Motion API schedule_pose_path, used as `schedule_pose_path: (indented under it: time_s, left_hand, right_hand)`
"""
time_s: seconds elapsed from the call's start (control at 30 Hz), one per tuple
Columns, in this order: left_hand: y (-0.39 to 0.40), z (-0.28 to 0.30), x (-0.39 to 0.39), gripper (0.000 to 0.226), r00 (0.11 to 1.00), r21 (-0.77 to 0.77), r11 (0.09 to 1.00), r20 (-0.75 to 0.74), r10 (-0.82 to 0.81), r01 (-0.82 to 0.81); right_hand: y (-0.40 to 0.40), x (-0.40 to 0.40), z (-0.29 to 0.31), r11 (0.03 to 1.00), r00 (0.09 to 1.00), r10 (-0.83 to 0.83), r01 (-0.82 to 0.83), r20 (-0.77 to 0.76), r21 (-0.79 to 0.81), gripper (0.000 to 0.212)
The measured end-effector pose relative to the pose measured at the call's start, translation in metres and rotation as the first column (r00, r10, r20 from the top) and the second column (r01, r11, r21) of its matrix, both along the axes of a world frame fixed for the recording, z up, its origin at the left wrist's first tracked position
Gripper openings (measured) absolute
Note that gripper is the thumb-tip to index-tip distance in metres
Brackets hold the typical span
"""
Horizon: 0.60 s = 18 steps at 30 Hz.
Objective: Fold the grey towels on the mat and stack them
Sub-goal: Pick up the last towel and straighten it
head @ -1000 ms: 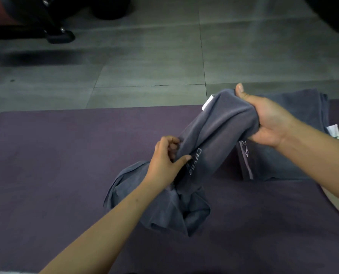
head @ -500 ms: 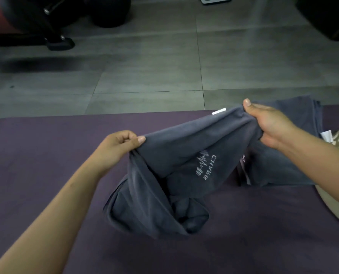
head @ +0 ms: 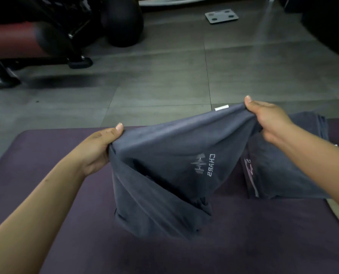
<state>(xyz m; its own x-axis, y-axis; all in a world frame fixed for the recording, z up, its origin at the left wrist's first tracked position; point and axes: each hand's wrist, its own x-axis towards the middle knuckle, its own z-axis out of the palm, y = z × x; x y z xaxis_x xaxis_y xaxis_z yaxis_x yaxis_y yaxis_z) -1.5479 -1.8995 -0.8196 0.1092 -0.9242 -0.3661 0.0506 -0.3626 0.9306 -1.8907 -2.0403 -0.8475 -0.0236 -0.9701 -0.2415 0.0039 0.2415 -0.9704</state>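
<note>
Across a purple mat (head: pixel 46 194) lying on grey floor tiles (head: pixel 154 76), a grey towel (head: pixel 164 171) is hanging with its lower part bunching on the mat. The left hand (head: pixel 97 149) is pinching one upper corner and the right hand (head: pixel 267 117) is gripping the other. Folded towels (head: pixel 283 175) are sitting stacked at the right. Beyond, a white scale (head: pixel 221 16) and black gym equipment (head: pixel 65 36) are standing on the tiles.
</note>
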Motion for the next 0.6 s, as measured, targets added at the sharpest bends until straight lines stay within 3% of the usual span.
schedule_pose_path:
  time_s: [0.13, 0.27, 0.4, 0.47, 0.6]
  left_hand:
    - [-0.007, 0.032, -0.004, 0.040, 0.986, 0.094, 0.982, 0.017, 0.164, -0.165]
    - [-0.014, 0.050, -0.011, 0.040, 0.974, 0.080, 0.982, 0.163, 0.158, -0.173]
    - [-0.009, 0.057, -0.032, 0.046, 0.977, 0.104, 0.994, 0.213, 0.004, -0.027]
    - [-0.003, 0.053, -0.040, 0.058, 0.965, 0.151, 0.986, 0.237, -0.112, 0.078]
    - [0.006, 0.030, -0.053, 0.067, 0.756, 0.280, 0.930, 0.546, -0.360, 0.240]
  right_hand:
    - [0.000, 0.006, 0.020, 1.000, 1.000, 0.016, -0.016, 0.004, -0.023, 0.029]
    - [0.000, 0.004, 0.049, 0.999, 0.998, 0.013, -0.011, 0.055, -0.044, 0.030]
    - [-0.003, -0.007, 0.088, 1.000, 0.978, -0.001, 0.008, 0.207, -0.030, 0.026]
    - [-0.005, -0.010, 0.098, 0.996, 0.951, 0.032, -0.057, 0.307, 0.072, 0.044]
    - [0.007, 0.000, 0.086, 0.959, 0.956, 0.170, -0.217, 0.240, 0.184, 0.034]
